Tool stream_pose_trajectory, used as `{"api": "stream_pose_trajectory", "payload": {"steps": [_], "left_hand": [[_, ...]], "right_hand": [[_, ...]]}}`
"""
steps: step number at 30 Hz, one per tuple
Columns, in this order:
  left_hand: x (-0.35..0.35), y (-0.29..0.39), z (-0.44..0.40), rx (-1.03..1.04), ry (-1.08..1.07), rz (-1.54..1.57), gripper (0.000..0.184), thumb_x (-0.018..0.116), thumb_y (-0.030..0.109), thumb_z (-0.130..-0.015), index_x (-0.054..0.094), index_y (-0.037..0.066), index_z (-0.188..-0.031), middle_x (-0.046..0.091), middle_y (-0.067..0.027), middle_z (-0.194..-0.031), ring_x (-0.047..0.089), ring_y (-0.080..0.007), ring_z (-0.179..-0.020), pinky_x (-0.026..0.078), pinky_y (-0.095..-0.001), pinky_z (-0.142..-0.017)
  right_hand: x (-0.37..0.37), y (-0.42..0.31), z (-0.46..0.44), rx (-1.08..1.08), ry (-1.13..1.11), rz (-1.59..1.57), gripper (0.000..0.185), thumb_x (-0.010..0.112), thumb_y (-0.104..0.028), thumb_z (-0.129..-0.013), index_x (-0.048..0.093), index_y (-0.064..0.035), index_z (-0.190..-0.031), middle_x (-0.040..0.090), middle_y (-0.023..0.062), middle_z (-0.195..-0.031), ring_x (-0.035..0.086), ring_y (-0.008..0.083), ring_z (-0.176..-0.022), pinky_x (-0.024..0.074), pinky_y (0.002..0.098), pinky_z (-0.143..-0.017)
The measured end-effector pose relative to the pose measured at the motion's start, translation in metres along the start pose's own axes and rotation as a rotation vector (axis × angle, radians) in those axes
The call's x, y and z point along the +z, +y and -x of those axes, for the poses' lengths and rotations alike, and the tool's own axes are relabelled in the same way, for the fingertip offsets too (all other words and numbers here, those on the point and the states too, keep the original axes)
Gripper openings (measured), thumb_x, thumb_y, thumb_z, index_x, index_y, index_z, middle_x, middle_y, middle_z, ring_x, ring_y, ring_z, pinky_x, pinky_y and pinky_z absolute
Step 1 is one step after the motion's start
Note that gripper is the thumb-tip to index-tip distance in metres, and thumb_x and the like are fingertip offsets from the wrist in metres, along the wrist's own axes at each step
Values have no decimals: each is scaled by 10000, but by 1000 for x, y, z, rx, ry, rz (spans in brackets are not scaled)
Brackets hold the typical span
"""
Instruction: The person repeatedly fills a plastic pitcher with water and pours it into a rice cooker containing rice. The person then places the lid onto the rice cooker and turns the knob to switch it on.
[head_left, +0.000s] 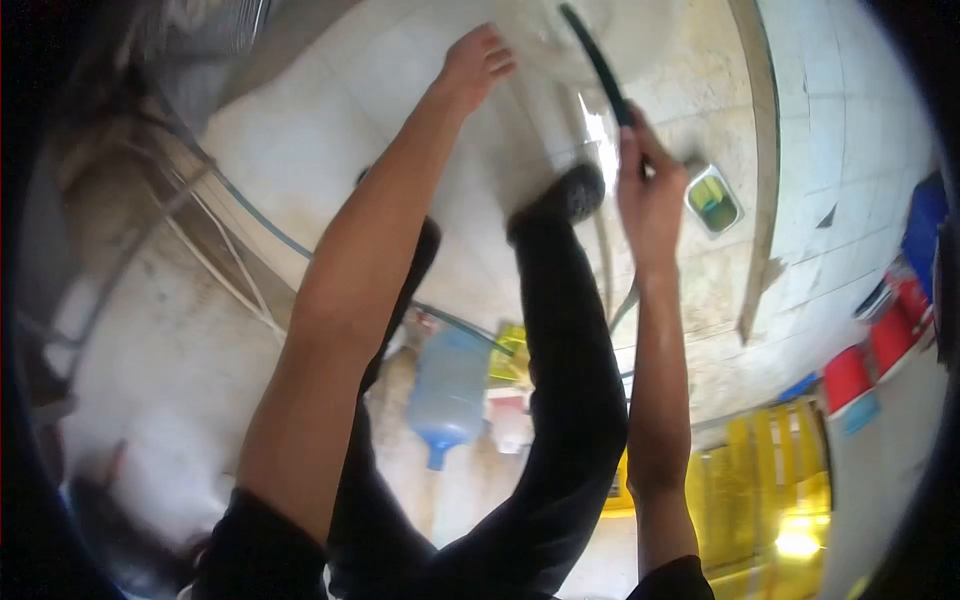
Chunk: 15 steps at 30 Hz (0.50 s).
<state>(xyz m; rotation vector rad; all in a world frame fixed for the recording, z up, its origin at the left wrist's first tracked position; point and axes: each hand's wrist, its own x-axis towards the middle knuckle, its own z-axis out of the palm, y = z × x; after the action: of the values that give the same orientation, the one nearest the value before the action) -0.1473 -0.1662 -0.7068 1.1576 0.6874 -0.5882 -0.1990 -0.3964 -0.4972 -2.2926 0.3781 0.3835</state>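
My right hand (652,190) is closed around a dark green hose (597,65). The hose's free end reaches up over a pale, see-through round basin (650,40) at the top of the head view. My left hand (478,65) is stretched forward to the left of that basin, fingers loosely bent and slightly apart, with nothing visible in them. Blur hides whether it touches the basin's edge. Just right of my right wrist, a small metal container (714,202) with something green and yellow inside sits on the wet floor.
Between my legs lie a blue water jug (447,390) and a yellow packet (508,353). Yellow crates (765,490) stand at lower right, with red stools (850,380) beyond. Pipes (215,240) run along the left. A raised ledge (765,170) borders the floor at right.
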Motion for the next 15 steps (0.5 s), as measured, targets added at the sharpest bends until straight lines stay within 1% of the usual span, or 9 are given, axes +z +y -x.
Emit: {"api": "stream_pose_trajectory", "payload": {"steps": [1, 2, 3, 4, 5, 7, 9, 13, 15], "left_hand": [[2, 13, -6, -12, 18, -104, 471, 427, 368, -965, 446, 109, -1358, 518, -94, -1282, 517, -264, -1171, 426, -470, -951], [5, 27, -11, -25, 34, -207, 466, 415, 385, -974, 452, 113, -1350, 516, -91, -1291, 513, -263, -1177, 425, -476, -955], [20, 45, 0, -109, 121, 1, 469, 409, 413, -973, 460, 116, -1333, 520, -83, -1284, 512, -264, -1176, 433, -466, -957], [36, 60, 4, -185, 211, 219, 475, 403, 441, -972, 468, 119, -1315, 523, -76, -1277, 511, -265, -1176, 440, -456, -959], [34, 63, -4, -187, 197, 183, 475, 403, 441, -972, 468, 119, -1315, 523, -76, -1277, 511, -265, -1176, 440, -456, -959], [17, 51, -24, -142, -18, 213, 501, 362, 475, -973, 461, 131, -1323, 536, -73, -1251, 522, -263, -1161, 457, -452, -946], [46, 87, -2, -154, -48, 226, 491, 363, 473, -972, 471, 133, -1309, 554, -71, -1219, 535, -259, -1138, 464, -441, -935], [61, 106, 19, -213, -43, 265, 451, 385, 463, -963, 515, 138, -1248, 594, -53, -1141, 571, -246, -1057, 482, -416, -889], [53, 104, 13, -257, -45, 199, 431, 397, 455, -959, 529, 143, -1225, 599, -43, -1117, 573, -229, -1030, 481, -402, -855]], "right_hand": [[-6, -8, 0, -22, 23, -77, 303, 569, -186, -933, 627, -38, -1191, 697, 203, -892, 692, 243, -773, 508, 339, -681], [-8, -15, -6, 64, -6, -91, 298, 571, -203, -927, 637, -66, -1184, 684, 216, -863, 688, 280, -765, 509, 350, -671], [-13, -16, -6, 151, -36, -96, 293, 572, -219, -922, 648, -94, -1176, 672, 229, -834, 684, 318, -758, 510, 362, -661], [-13, -11, -3, 168, -29, -76, 297, 572, -239, -917, 649, -121, -1178, 658, 232, -807, 666, 346, -742, 509, 375, -657], [-13, -10, -1, 181, -28, -48, 301, 571, -259, -912, 651, -148, -1180, 645, 235, -780, 648, 375, -727, 507, 388, -652], [-26, -22, 2, 250, -45, -77, 311, 575, -266, -904, 645, -174, -1192, 625, 226, -733, 630, 384, -691, 500, 405, -631], [-28, -30, 2, 278, -133, -37, 344, 539, -291, -901, 605, -212, -1229, 658, 169, -821, 645, 365, -767, 513, 466, -710], [-29, -37, 5, 439, -151, -142, 340, 537, -288, -899, 603, -259, -1231, 660, 161, -897, 643, 371, -804, 515, 466, -724], [-32, -37, 1, 482, -138, -154, 336, 545, -284, -893, 617, -245, -1219, 664, 163, -874, 642, 369, -799, 513, 457, -722]]}}
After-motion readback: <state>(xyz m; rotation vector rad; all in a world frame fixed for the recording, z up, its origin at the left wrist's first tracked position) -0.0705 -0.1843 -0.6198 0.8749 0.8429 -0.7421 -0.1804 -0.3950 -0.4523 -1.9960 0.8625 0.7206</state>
